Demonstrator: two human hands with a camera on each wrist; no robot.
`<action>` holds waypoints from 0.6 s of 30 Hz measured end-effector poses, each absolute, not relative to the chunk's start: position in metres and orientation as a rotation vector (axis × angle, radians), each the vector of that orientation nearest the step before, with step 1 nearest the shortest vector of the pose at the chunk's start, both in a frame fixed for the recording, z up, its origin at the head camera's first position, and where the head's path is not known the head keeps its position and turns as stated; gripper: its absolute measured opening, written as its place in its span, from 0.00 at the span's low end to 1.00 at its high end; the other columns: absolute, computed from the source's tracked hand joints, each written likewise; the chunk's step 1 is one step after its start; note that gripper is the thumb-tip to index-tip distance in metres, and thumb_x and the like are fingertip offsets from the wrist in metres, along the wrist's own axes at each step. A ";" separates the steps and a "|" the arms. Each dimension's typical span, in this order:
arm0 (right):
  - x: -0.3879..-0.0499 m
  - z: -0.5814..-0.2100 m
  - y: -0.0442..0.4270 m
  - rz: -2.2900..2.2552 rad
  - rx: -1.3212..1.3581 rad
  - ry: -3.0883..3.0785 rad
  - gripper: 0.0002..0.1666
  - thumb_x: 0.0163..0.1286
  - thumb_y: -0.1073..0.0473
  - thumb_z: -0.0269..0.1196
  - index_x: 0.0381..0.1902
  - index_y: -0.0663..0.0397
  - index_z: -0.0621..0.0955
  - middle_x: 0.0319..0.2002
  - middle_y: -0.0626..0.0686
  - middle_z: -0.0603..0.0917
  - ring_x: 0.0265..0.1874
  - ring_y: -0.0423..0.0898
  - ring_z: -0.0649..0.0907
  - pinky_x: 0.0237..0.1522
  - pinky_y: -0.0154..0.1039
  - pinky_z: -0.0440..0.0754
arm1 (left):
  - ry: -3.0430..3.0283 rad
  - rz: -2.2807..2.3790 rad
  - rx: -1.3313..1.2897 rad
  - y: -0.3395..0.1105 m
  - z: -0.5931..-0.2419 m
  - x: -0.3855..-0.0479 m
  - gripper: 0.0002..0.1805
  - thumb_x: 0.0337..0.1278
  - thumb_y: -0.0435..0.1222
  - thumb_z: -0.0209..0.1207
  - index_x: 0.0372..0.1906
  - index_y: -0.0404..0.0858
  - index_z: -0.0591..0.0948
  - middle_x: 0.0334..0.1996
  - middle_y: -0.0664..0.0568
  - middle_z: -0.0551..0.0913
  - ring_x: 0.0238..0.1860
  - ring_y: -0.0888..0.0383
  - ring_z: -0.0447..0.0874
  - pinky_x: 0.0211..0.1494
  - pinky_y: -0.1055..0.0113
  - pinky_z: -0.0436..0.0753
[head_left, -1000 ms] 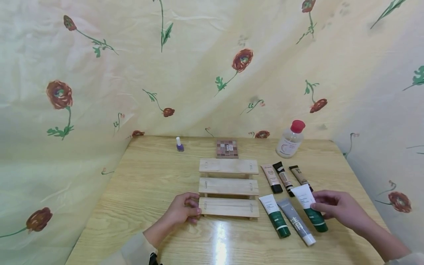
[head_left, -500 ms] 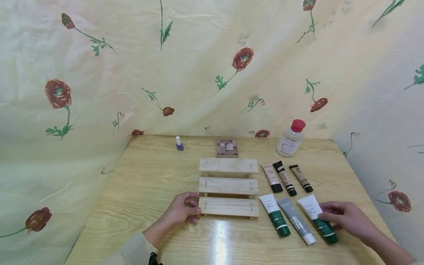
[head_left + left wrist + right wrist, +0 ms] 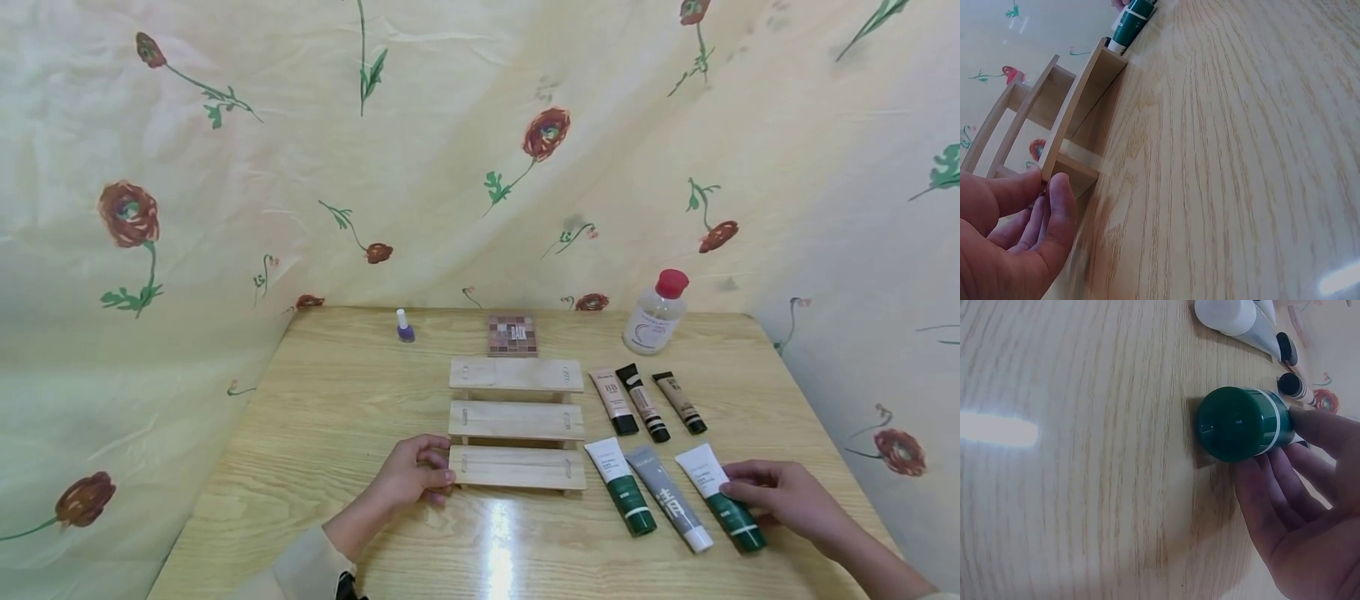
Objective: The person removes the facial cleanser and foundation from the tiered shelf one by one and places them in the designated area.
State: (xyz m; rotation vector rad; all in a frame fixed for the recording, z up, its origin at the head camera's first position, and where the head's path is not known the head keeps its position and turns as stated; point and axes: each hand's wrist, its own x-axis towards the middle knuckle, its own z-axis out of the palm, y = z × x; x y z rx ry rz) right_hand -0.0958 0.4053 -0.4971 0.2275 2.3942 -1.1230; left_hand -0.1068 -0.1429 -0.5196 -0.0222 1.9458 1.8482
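Observation:
In the head view a three-tier wooden shelf [image 3: 517,468] stands mid-table. My left hand [image 3: 412,473] pinches the left end of its front board between thumb and fingers, as the left wrist view also shows. Over on the right, my right hand [image 3: 783,498] holds a white-and-green tube [image 3: 738,521] by its side, thumb on top and fingers around the far edge. The right wrist view shows its green cap [image 3: 1232,425] close to the tabletop; I cannot tell whether it touches. Left of it lie a grey tube [image 3: 670,500] and another white-and-green tube [image 3: 630,500].
Behind these lie a pink BB tube [image 3: 611,398], a black-and-beige tube [image 3: 645,407] and a slim brownish tube [image 3: 678,402]. A red-capped bottle [image 3: 652,321], an eyeshadow palette [image 3: 513,336] and a purple nail polish bottle [image 3: 405,327] stand or lie along the table's back.
My right hand has moved the white-and-green tube toward the front right and lower, away from the slim brownish tube, into line beside the grey one. The left hand has stayed on the shelf.

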 end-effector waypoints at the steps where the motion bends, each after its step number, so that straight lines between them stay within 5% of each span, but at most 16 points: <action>1: -0.096 -0.497 0.406 -1.122 0.229 2.392 0.35 0.74 0.49 0.66 0.65 0.73 0.76 0.52 0.63 0.86 0.42 0.45 0.85 0.38 0.44 0.92 | 1.945 1.848 -0.022 -0.143 -0.520 -0.107 0.31 0.60 0.21 0.66 0.67 0.25 0.70 0.42 0.40 0.78 0.34 0.51 0.87 0.37 0.54 0.94; 18: -0.099 -0.493 0.404 -1.023 0.114 2.450 0.35 0.74 0.46 0.64 0.64 0.72 0.76 0.46 0.56 0.85 0.39 0.46 0.82 0.34 0.41 0.92 | 1.913 1.855 -0.024 -0.151 -0.523 -0.108 0.31 0.62 0.24 0.66 0.68 0.27 0.71 0.44 0.41 0.80 0.36 0.51 0.87 0.41 0.55 0.94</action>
